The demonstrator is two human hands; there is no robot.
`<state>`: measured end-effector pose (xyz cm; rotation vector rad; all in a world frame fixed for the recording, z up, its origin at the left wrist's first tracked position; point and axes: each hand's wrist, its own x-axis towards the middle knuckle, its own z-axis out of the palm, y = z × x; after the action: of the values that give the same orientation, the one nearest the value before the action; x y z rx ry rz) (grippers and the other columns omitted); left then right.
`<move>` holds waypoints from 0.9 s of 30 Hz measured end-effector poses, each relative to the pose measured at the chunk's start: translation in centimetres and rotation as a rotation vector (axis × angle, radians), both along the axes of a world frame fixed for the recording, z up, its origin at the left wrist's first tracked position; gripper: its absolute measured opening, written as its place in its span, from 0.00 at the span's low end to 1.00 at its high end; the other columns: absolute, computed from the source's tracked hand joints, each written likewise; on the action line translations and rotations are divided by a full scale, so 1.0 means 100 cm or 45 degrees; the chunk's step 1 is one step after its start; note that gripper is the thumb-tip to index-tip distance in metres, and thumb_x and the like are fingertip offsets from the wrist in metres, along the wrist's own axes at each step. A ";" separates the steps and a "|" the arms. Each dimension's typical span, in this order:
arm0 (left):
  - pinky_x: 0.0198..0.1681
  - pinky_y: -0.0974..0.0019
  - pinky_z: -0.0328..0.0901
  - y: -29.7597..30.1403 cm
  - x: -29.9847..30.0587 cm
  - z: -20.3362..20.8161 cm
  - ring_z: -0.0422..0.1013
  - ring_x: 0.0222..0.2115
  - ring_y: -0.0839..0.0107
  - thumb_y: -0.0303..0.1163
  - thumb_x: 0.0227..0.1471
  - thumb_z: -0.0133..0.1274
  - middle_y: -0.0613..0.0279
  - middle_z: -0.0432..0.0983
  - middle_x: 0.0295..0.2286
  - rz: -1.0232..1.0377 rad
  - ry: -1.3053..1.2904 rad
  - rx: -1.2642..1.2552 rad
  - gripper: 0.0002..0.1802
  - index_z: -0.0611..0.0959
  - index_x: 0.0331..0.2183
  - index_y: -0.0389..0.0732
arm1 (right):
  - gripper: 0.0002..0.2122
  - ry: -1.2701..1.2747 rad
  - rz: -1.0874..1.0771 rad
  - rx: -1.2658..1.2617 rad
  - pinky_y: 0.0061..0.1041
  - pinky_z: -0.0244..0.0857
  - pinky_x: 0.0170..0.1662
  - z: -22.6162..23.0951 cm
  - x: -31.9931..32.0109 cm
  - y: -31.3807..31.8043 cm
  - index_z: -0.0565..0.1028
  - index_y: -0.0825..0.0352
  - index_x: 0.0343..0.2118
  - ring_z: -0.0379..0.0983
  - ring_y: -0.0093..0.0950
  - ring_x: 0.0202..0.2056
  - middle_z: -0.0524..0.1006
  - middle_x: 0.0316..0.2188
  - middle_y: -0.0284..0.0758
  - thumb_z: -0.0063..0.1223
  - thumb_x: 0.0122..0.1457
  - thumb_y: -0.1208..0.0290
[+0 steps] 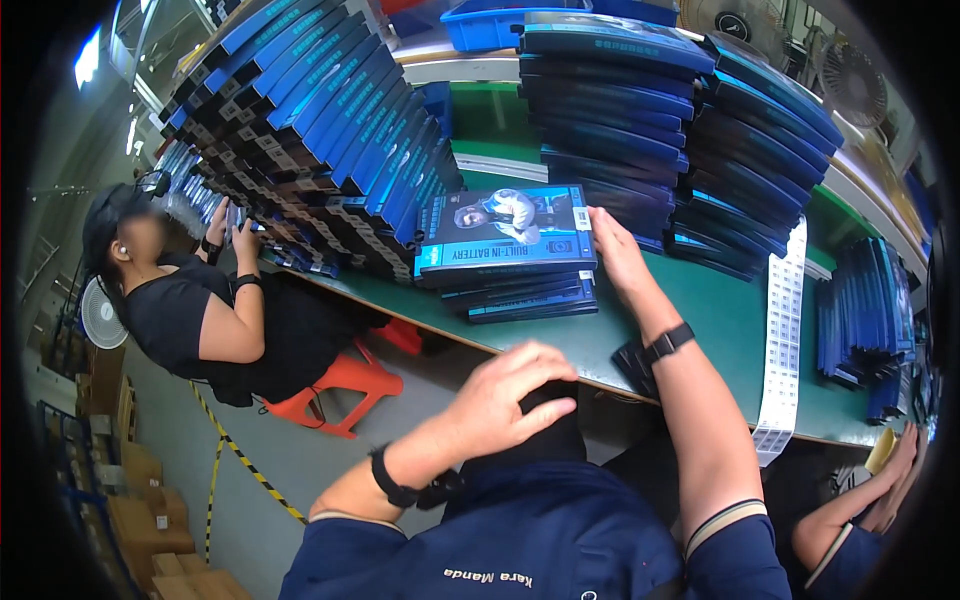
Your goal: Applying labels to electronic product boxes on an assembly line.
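On the green tabletop in front of me lies a short stack of flat blue-and-black boxes. The top box shows a picture of a figure and has a small white label on its right edge. My right hand rests against that right edge with its fingers stretched out, not wrapped round the box. Nearer my body, off the table's front edge, my left hand hangs in the air with nothing in it. Its fingers are bent and the thumb stands apart.
Tall stacks of similar boxes rise at the left, with more stacks at the back. A strip of white labels runs over the table's edge. A co-worker sits at the left by a red stool; another person's hands show at lower right.
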<state>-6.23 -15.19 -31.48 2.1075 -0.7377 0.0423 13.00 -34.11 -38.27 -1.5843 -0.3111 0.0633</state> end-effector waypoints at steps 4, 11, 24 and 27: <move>0.56 0.59 0.64 0.005 -0.026 -0.070 0.65 0.55 0.60 0.30 0.57 0.57 0.54 0.64 0.56 0.403 0.549 -0.533 0.31 0.68 0.59 0.38 | 0.31 0.075 0.130 -0.066 0.29 0.60 0.57 -0.003 0.014 0.009 0.74 0.69 0.52 0.71 0.29 0.48 0.78 0.47 0.37 0.32 0.69 0.42; 0.64 0.56 0.51 0.018 -0.023 -0.068 0.48 0.66 0.55 0.40 0.66 0.45 0.44 0.41 0.67 0.428 0.595 -0.920 0.43 0.38 0.68 0.43 | 0.31 0.407 0.258 -0.139 0.30 0.60 0.57 0.016 -0.055 -0.026 0.70 0.66 0.57 0.68 0.28 0.51 0.75 0.50 0.37 0.30 0.69 0.41; 0.63 0.42 0.46 0.030 0.054 -0.007 0.52 0.63 0.54 0.72 0.57 0.32 0.52 0.56 0.62 0.367 0.985 -1.197 0.50 0.57 0.65 0.41 | 0.46 0.622 0.448 0.206 0.70 0.32 0.62 0.059 -0.094 0.010 0.38 0.48 0.71 0.33 0.50 0.70 0.39 0.71 0.41 0.33 0.56 0.26; 0.63 0.43 0.45 0.056 0.065 -0.030 0.55 0.62 0.55 0.70 0.60 0.29 0.49 0.63 0.59 0.515 0.885 -1.375 0.47 0.65 0.62 0.40 | 0.49 0.646 0.325 0.220 0.67 0.35 0.61 0.066 -0.098 0.040 0.32 0.54 0.70 0.36 0.47 0.70 0.40 0.71 0.43 0.38 0.57 0.28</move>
<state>0.32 -9.62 -34.46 1.0591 0.1607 -0.0609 3.20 -30.13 -31.63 -1.2974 -0.1129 0.6098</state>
